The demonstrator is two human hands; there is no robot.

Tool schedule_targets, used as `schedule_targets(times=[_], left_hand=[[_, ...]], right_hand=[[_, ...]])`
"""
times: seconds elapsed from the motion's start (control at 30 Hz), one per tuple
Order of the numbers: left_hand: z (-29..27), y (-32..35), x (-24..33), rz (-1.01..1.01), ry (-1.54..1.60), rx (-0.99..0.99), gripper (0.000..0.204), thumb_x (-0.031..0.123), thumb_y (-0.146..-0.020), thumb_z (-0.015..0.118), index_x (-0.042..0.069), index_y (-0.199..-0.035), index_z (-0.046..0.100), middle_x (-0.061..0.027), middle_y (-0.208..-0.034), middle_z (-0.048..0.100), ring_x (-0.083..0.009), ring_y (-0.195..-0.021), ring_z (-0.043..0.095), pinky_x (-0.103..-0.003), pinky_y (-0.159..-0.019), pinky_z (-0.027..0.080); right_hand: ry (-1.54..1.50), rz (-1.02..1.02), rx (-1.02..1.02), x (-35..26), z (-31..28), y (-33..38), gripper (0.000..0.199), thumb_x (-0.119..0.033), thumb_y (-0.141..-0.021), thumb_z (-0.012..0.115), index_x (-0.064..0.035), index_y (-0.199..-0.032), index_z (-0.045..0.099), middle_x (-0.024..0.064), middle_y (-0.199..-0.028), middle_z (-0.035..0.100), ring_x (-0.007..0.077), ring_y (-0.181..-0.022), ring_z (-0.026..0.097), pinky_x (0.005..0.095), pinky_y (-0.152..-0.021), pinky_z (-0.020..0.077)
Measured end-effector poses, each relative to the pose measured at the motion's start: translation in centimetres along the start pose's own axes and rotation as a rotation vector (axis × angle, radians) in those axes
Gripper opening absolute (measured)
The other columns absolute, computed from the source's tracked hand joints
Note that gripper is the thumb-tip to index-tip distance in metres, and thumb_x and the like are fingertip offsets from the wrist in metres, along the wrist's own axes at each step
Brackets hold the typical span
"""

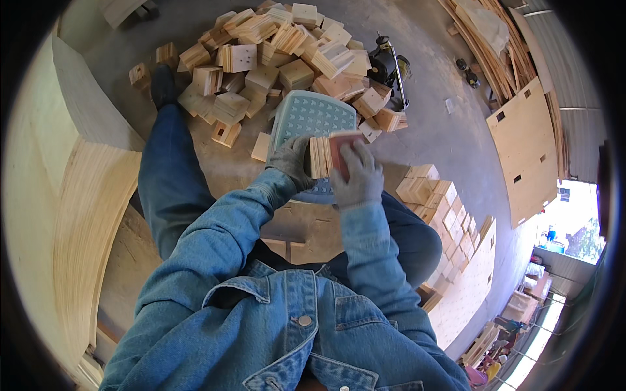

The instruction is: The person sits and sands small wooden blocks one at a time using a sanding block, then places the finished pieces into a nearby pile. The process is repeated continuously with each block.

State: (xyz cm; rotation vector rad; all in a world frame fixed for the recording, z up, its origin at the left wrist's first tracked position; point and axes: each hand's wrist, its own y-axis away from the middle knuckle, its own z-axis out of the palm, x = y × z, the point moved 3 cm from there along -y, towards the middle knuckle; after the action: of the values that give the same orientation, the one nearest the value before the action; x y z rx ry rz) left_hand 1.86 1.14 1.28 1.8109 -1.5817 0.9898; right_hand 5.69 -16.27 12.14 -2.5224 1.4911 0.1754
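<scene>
My left hand (291,160), in a grey glove, is closed around the left side of a small layered plywood block (320,158). The block is held above a pale blue-green plastic stool (312,107) with a raised pattern on its seat. My right hand (360,174), gloved too, grips a flat reddish-brown sanding pad (340,156) against the right side of the block. The fingers of my right hand lie bent over the pad. My left fingertips are partly hidden behind the block.
A loose heap of plywood blocks (261,78) lies beyond the stool, with a black tool with a metal bar (391,68) beside it. Neatly stacked blocks (450,218) stand at my right on a board (466,293). Stacked plywood sheets (81,215) rise at my left.
</scene>
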Motion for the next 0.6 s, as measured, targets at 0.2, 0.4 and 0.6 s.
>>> schedule_targets(times=[0.2, 0.4, 0.6], left_hand=[[0.6, -0.6, 0.0, -0.108, -0.014, -0.059, 0.104, 0.037, -0.058, 0.095, 0.012, -0.146, 0.046, -0.0188, -0.137, 0.055, -0.0392, -0.130, 0.056, -0.045, -0.112, 0.047], [0.2, -0.2, 0.0, -0.057, -0.033, -0.037, 0.098, 0.034, -0.061, 0.093, 0.014, -0.145, 0.045, -0.0192, -0.136, 0.055, -0.0413, -0.127, 0.056, -0.047, -0.111, 0.048], [-0.3, -0.5, 0.5, -0.082, -0.020, -0.082, 0.100, 0.033, -0.060, 0.092, 0.014, -0.146, 0.044, -0.0195, -0.138, 0.054, -0.0412, -0.130, 0.055, -0.047, -0.112, 0.048]], right_hand=[[-0.031, 0.036, -0.038, 1.4, 1.9, -7.9, 0.059, -0.036, -0.083, 0.076, -0.0234, -0.139, 0.065, 0.0105, -0.154, 0.052, 0.0430, -0.125, 0.060, 0.0501, -0.104, 0.0507], [-0.053, 0.031, -0.022, 1.9, 1.3, -2.6, 0.064, -0.034, -0.082, 0.078, -0.0221, -0.143, 0.062, 0.0123, -0.155, 0.051, 0.0436, -0.129, 0.057, 0.0524, -0.107, 0.0488], [-0.084, 0.030, -0.039, 1.4, -1.2, 6.5, 0.064, -0.030, -0.081, 0.080, -0.0220, -0.142, 0.064, 0.0134, -0.154, 0.051, 0.0458, -0.125, 0.057, 0.0556, -0.106, 0.0481]])
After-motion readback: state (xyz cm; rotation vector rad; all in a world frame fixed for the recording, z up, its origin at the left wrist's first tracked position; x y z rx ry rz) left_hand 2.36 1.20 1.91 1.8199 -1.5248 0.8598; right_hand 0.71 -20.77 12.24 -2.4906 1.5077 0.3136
